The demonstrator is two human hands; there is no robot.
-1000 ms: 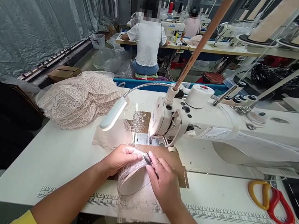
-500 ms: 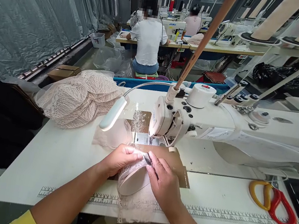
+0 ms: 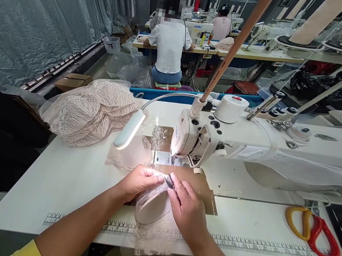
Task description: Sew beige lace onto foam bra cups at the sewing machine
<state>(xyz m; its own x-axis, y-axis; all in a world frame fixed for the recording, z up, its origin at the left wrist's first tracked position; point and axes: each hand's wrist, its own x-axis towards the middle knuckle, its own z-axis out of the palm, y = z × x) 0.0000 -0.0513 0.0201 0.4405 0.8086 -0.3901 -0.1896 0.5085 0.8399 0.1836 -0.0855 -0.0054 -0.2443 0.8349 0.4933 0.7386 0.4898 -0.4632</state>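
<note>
My left hand (image 3: pixel 142 182) pinches the upper edge of a pale pink lace bra cup (image 3: pixel 153 209), its fingers closed on the fabric. The smooth cup faces me, and its lace trim hangs down over the table's front edge. In my right hand (image 3: pixel 189 206) is a pair of small dark thread snips (image 3: pixel 169 182), mostly hidden by the fingers. Their pointed tip meets the cup's edge beside my left thumb. Another lace bra cup (image 3: pixel 134 152) lies just beyond my left hand, left of the needle area of the white sewing machine (image 3: pixel 189 137).
A heap of lace pieces (image 3: pixel 89 110) sits at the back left. A lamp (image 3: pixel 129 132) on a bent neck hangs over the work. Scissors with yellow and red handles (image 3: pixel 313 230) lie at right near a printed ruler (image 3: pixel 237 243). Co-workers sit at machines farther back.
</note>
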